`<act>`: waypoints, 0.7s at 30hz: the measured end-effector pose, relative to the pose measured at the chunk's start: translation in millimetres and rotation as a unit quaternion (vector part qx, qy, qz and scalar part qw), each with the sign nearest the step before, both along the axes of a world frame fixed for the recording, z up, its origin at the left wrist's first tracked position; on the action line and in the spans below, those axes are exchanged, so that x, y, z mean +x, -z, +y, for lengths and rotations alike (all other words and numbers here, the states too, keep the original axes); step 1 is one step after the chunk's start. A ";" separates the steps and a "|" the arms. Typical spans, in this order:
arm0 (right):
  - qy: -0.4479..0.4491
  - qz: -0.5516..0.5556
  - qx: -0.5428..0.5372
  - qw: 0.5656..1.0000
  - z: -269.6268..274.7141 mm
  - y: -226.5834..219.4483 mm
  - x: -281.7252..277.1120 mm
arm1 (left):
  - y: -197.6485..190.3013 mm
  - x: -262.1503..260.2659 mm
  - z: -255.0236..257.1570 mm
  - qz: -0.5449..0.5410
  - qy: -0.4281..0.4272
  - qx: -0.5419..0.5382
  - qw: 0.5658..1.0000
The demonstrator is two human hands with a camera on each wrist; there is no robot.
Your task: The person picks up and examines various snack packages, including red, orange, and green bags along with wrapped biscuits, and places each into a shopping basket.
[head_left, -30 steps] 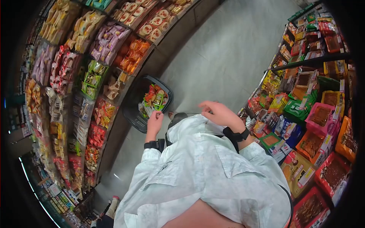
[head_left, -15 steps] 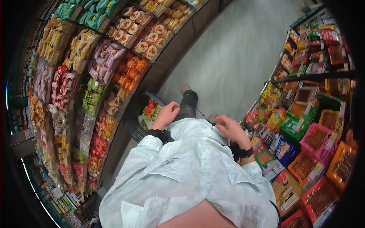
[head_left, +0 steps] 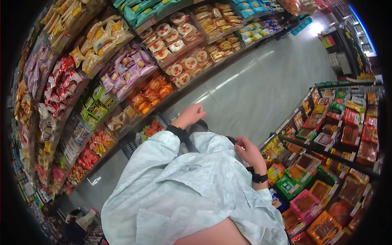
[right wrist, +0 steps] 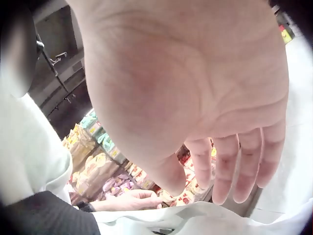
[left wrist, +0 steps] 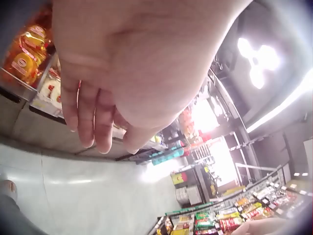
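Farthest left of the left hand, red packs (head_left: 63, 83) fill a shelf bin, with green packs (head_left: 98, 105) nearer the hand and purple packs (head_left: 127, 72) up and to its left. The basket (head_left: 129, 148) stands on the floor, left of the left hand and near it, partly hidden by the shelf and the sleeve (head_left: 163, 143); colourful packets (head_left: 152, 128) lie inside it. Orange packs (head_left: 152, 94) sit on the shelf edge, up and left of the same hand, the nearest of the shelf goods to it. The left hand (head_left: 188, 116) hangs palm down, its fingers relaxed and only slightly spread, the thumb just beside them. Above it, round cakes (head_left: 190, 63) lie in a bin. Grey floor (head_left: 245, 92) stretches ahead of both hands. The right hand (head_left: 250, 152) hangs in front of the shirt (head_left: 222, 163), well apart from the left, fingers loose with narrow gaps and thumb near the forefinger. Right of it are yellow packs (head_left: 273, 149); below and right come a green box (head_left: 288, 186), a pink box (head_left: 306, 205) and, farther off, an orange box (head_left: 324, 227).
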State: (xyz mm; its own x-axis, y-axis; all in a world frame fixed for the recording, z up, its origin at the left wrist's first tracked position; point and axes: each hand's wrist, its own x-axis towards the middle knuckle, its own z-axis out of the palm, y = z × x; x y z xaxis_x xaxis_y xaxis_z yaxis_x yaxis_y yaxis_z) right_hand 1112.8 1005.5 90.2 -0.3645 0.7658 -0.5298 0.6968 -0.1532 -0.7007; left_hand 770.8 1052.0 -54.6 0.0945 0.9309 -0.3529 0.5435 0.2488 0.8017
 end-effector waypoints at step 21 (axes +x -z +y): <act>-0.258 0.130 -0.024 0.957 358.6 58.7 -194.0 | 11.4 -78.5 -44.7 0.029 -0.470 -0.071 0.879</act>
